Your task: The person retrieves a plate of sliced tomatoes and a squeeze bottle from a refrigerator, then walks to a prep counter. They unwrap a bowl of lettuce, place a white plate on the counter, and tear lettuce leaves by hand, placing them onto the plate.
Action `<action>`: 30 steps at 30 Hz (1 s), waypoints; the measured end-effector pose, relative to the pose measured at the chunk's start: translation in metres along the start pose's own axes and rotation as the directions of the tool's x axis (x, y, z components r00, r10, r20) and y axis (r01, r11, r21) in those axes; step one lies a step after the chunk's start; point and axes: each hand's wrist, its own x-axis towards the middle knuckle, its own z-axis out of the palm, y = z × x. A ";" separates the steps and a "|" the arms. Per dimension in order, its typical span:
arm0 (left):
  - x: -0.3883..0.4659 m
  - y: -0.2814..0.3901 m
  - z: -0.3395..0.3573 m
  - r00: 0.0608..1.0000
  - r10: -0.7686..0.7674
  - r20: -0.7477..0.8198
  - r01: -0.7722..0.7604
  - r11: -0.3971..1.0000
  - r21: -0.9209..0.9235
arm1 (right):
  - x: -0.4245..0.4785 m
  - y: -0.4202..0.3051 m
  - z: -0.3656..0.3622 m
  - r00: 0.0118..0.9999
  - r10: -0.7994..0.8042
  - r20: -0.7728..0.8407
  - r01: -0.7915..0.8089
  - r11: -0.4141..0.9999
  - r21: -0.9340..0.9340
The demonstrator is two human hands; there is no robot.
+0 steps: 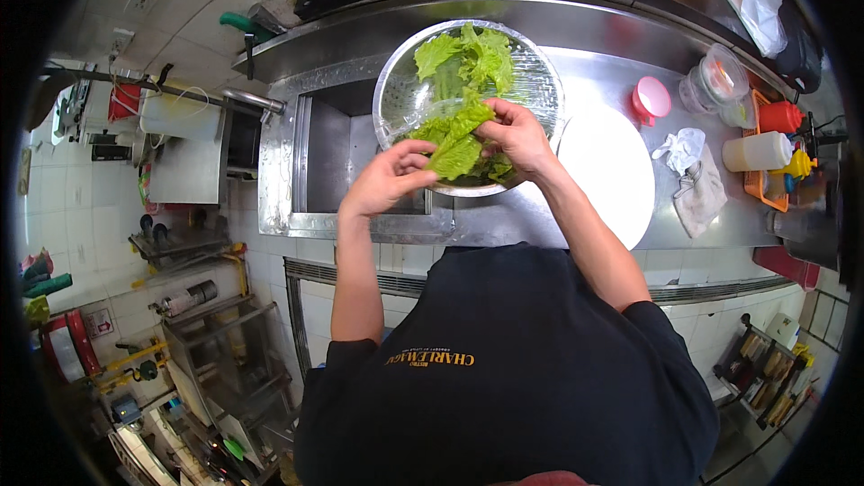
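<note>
Between both hands is a green lettuce leaf [456, 156], held over a large round metal bowl [390, 91]. My left hand [391, 175] grips the leaf's lower left edge between thumb and fingers. At the upper right of the same leaf, my right hand [516, 137] pinches it. More lettuce leaves [466, 57] lie at the far side of the bowl, on what looks like clear plastic film [530, 77]. Darker greens show low in the bowl, partly hidden by the held leaf. The bowl overlaps the right part of a steel sink [331, 155].
A white round board [607, 175] lies right of the bowl on the steel counter. Beyond it are a pink cup [651, 100], a crumpled plastic bag [682, 148], a cloth [702, 199], clear containers [717, 81] and an orange basket [754, 182] with bottles. A faucet [253, 100] reaches toward the sink.
</note>
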 end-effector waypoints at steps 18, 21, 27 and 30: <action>0.047 -0.009 0.046 0.924 0.160 -0.346 -0.342 0.750 -0.565 | 0.002 -0.006 -0.007 0.999 -0.021 -0.027 0.019 0.997 -0.077; 0.048 -0.015 0.043 0.917 0.161 -0.366 -0.339 0.798 -0.498 | 0.000 -0.012 -0.001 0.998 0.011 -0.054 -0.011 1.000 0.001; 0.059 -0.005 0.030 0.858 0.383 -0.343 -0.451 0.881 -0.143 | 0.018 -0.022 -0.008 0.990 -0.130 -0.049 0.117 0.971 -0.209; 0.072 0.020 0.015 0.727 0.520 -0.449 -0.568 0.823 0.033 | 0.028 -0.040 -0.004 0.969 -0.228 -0.090 0.211 0.963 -0.165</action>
